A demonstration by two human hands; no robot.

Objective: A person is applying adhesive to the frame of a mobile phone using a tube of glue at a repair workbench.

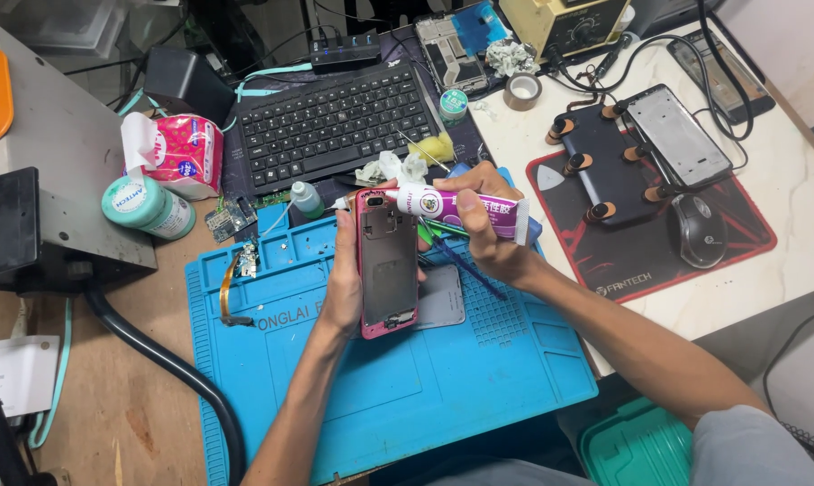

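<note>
Over the far part of a blue silicone work mat (398, 396), the person's left hand (342, 286) holds an opened pink phone frame (387, 265) upright on its long axis, its bare inner side facing the camera. The fingers wrap the frame's left edge from behind, closed firmly on it, and the thumb lies along that same edge; the frame's near end hangs just above the mat. The right hand (486, 229) is closed around a white and purple glue tube (461, 205), held crosswise so that its nozzle points left and meets the far, top corner of the frame. The tube lies across the fingers, with its flat crimped end sticking out to the right past the knuckles. So the frame sits just to the left of the right hand, touching the nozzle, and the two hands are close together.

On the mat, left of the frame, lies a small part with an orange flex cable (231, 286). Beyond the mat sits a black keyboard (335, 121), with a small dropper bottle (306, 199) at its near edge. To the far left stand a teal-capped tub (146, 207) and a pink tissue pack (177, 155). On the right, a red and black mouse pad (740, 234) carries a mouse (701, 230) and a dark clamp jig (605, 175) beside another phone frame (679, 137).
</note>
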